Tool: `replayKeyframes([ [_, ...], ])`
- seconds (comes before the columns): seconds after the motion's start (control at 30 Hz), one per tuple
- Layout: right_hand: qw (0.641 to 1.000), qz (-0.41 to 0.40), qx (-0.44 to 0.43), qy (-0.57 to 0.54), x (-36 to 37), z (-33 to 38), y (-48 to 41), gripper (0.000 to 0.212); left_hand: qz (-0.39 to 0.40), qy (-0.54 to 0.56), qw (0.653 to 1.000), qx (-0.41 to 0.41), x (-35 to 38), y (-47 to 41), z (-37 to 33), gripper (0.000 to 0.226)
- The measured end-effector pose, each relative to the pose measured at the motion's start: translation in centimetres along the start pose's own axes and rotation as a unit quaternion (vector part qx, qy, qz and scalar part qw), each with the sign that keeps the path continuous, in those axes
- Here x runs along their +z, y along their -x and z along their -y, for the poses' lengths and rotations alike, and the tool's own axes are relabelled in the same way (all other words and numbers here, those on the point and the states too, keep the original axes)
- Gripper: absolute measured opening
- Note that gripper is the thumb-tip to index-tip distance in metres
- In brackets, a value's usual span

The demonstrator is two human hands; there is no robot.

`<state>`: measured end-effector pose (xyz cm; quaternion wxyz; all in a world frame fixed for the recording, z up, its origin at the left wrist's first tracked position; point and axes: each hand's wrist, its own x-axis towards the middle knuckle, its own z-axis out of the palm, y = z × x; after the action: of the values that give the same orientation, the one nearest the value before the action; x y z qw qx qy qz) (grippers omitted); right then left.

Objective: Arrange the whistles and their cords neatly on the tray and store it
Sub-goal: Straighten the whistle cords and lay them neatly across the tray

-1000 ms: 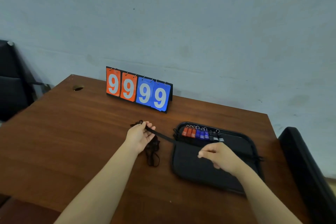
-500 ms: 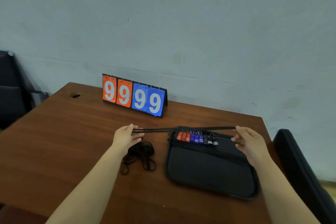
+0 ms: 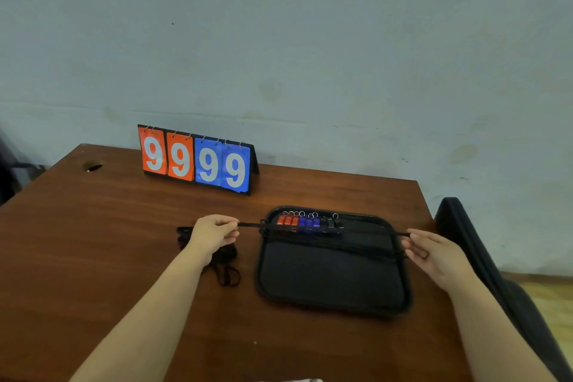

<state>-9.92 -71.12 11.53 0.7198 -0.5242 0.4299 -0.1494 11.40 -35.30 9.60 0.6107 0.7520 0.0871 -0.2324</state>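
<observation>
Plain pale blue-grey wall behind, and a brown wooden table (image 3: pixel 93 257) taking up most of the view. At the back of it a tabletop flip scoreboard (image 3: pixel 196 160) is stood up, two orange cards and two blue cards, all showing 9. A small round hole (image 3: pixel 92 166) can be seen in the table near the far left corner, and a black padded chair (image 3: pixel 496 273) is parked just off the right edge.

A black rectangular fabric tray with rounded corners (image 3: pixel 333 285) is laid flat on the right half of the table. Along its far edge a row of small whistles (image 3: pixel 310 222) is lined up side by side: red ones on the left, blue in the middle, black on the right, each topped with a little metal ring.

A thin black cord (image 3: pixel 251 224) is stretched taut across the tray, just in front of the whistles. One end is pinched shut in the left hand (image 3: pixel 214 234), which is held just left of the tray. The other end is gripped by the closed fingers of the right hand (image 3: pixel 434 254), at the tray's right rim. A loose tangle of more black cords (image 3: pixel 224 267) is piled on the table under and beside the left hand.
</observation>
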Motion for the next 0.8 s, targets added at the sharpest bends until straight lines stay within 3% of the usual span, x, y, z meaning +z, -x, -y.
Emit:
replayKeyframes([
  [0.27,0.995,-0.081,0.01,0.056,-3.3,-2.8,-1.3,0.014,-0.044,-0.005,0.999,-0.013,3.7,-1.1,3.3,0.013],
  [0.63,0.98,-0.104,0.059,0.161,-5.2,-7.5,-5.5,0.01,-0.112,-0.2,0.973,-0.039,6.7,-3.7,7.6,0.008],
  [0.8,0.978,-0.118,0.065,0.159,-4.4,-8.0,-7.6,0.007,-0.141,-0.194,0.97,-0.046,7.6,-5.0,7.8,0.007],
])
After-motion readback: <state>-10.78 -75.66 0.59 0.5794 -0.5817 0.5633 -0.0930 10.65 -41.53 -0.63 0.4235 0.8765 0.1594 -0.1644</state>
